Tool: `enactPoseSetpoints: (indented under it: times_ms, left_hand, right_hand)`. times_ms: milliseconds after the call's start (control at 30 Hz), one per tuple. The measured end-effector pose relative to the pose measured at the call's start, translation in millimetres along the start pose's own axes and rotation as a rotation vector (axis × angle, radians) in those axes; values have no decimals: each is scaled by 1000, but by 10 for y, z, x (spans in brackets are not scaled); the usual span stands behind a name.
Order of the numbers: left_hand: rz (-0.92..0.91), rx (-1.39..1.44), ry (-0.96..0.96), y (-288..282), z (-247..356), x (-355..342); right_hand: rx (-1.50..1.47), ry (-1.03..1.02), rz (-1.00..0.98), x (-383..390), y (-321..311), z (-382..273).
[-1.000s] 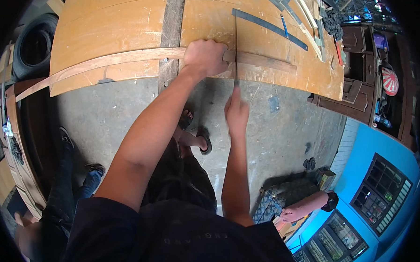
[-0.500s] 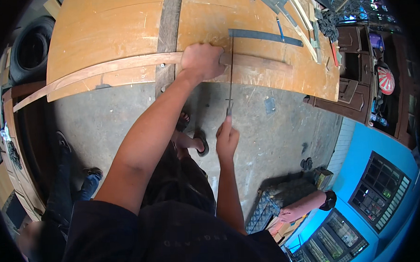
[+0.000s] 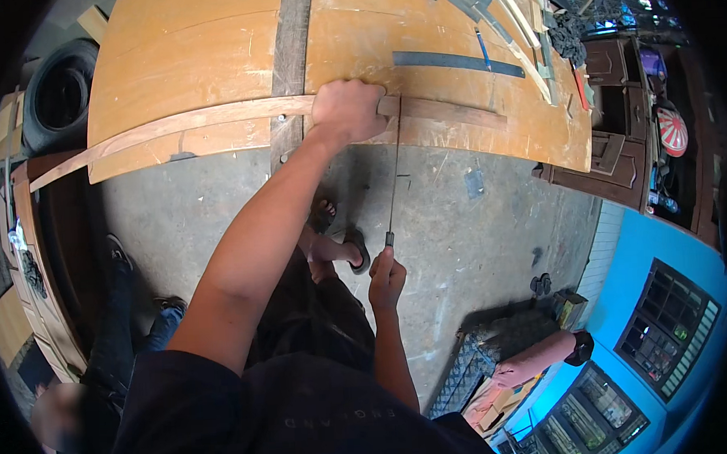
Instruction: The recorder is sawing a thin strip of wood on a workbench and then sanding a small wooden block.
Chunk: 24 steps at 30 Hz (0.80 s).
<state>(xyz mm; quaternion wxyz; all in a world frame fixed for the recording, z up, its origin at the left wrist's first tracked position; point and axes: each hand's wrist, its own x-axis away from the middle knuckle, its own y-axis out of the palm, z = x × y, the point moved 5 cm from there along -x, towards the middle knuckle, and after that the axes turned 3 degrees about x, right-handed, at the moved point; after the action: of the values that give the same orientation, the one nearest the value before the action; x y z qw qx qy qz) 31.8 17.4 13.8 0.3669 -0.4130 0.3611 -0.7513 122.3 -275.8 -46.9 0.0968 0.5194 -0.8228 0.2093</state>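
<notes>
A long pale wooden strip (image 3: pixel 173 130) lies across the orange-tan wooden worktop (image 3: pixel 189 52) and over a grey weathered batten (image 3: pixel 289 44). My left hand (image 3: pixel 349 110) is clenched on the strip, pressing it near the worktop's front edge. Just right of those knuckles, a thin saw blade (image 3: pixel 396 169) crosses the strip and runs down toward me. My right hand (image 3: pixel 387 283) is closed round the saw's dark handle (image 3: pixel 389 240), out in front of the edge. A dark flat strip (image 3: pixel 445 61) and a blue pencil (image 3: pixel 482 47) lie beyond the cut.
Loose wooden offcuts (image 3: pixel 535 73) lie at the right. A tyre (image 3: pixel 81 69) and cabinet (image 3: pixel 51 314) stand left, brown furniture (image 3: pixel 612 159) right. Another person (image 3: pixel 109 335) is at lower left. A cushioned item (image 3: pixel 459 369) sits by the blue wall (image 3: pixel 624 240) on the concrete floor (image 3: pixel 462 247).
My right hand has drawn the saw back toward me, so the blade's far end has come down from beyond the dark flat strip to the wooden strip. My left hand keeps its grip.
</notes>
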Motion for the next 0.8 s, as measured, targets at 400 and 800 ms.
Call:
enactPoseSetpoints:
  times_ms: [400,800]
  left_hand:
    - [4,-39,-3,7,22,8]
    - [7,-21,-29,24,-33,26]
  right_hand:
    - [192,-90,-10,-1211,336,-729]
    - [18,-8,33,-239,167,142]
